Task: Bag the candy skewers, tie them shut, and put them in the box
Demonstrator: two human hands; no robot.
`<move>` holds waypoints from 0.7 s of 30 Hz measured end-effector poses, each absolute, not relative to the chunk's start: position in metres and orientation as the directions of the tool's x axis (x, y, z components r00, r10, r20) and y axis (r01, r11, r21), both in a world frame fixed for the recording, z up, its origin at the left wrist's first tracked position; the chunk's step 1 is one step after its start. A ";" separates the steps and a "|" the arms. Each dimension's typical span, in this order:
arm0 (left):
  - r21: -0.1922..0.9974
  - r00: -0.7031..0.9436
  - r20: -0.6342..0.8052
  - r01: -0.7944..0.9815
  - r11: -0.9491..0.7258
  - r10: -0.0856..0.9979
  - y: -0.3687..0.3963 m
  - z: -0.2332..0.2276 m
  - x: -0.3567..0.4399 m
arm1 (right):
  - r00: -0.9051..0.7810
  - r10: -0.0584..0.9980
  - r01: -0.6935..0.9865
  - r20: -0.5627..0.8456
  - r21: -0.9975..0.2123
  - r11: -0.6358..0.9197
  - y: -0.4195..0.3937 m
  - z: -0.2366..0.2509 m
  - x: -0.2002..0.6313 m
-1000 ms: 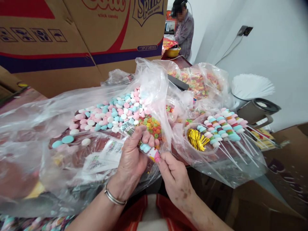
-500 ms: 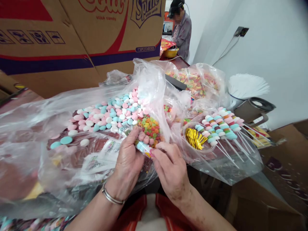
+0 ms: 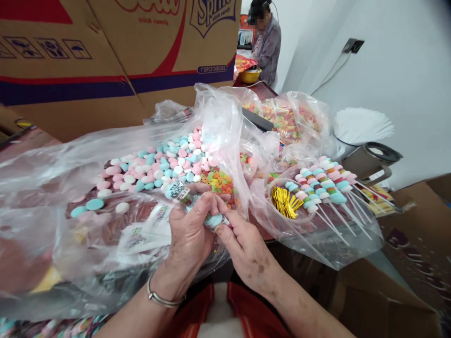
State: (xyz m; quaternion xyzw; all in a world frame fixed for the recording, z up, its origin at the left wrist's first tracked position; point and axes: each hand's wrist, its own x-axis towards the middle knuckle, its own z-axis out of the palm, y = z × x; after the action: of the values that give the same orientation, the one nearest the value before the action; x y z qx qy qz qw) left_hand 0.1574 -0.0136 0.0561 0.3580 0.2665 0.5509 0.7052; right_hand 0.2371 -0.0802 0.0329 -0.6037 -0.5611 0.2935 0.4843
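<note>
My left hand [image 3: 188, 234] grips a candy skewer in a clear printed wrapper [image 3: 183, 193], thumb pressed on its upper part. My right hand [image 3: 246, 249] pinches the skewer's lower end, fingertips touching the left hand's. Just beyond the hands lies an open plastic bag with pink, white and blue round candies [image 3: 165, 162] and small coloured ring candies [image 3: 220, 180]. Printed empty wrappers [image 3: 148, 230] lie under plastic left of my left hand.
Several finished candy skewers [image 3: 324, 185] on white sticks lie at right beside a bowl of gold twist ties [image 3: 285, 202]. Behind are more bags of ring candy [image 3: 285, 119], large cardboard boxes [image 3: 116, 56], a tape roll [image 3: 377, 157] and another person [image 3: 266, 40] at the far table.
My right hand has moved up the skewer's lower end until its fingers meet my left hand; the left hand has turned the wrapped skewer slightly and its thumb now presses on top.
</note>
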 end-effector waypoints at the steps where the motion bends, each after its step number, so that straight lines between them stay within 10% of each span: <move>1: 0.811 0.257 0.029 -0.571 0.128 0.966 -0.012 0.056 0.155 | 0.186 0.963 0.438 0.195 -0.894 0.097 -0.081 0.032 0.237; 7: 0.874 0.272 0.018 -0.472 0.117 0.962 0.039 0.078 0.113 | 0.032 0.940 0.797 0.339 -0.577 0.181 -0.090 0.028 0.254; 10: 0.972 0.409 -0.150 -0.103 0.209 0.900 0.056 0.097 0.095 | -0.128 0.910 0.891 0.394 -0.357 0.280 -0.090 0.034 0.258; 14: 0.869 0.612 -0.493 0.373 0.324 0.618 0.051 0.105 0.091 | -0.271 0.814 0.896 0.514 -0.173 0.408 -0.085 0.047 0.254; 21: 0.777 0.834 -0.551 0.518 0.356 -0.012 0.038 0.085 0.091 | -0.407 0.717 0.845 0.566 -0.066 0.531 -0.087 0.057 0.253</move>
State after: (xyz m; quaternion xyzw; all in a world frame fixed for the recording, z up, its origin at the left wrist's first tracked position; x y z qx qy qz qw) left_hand 0.0913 0.0377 0.0847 0.5418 0.2335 -0.1680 0.7897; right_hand 0.2526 -0.0870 0.0575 -0.4701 -0.8306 -0.1159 0.2750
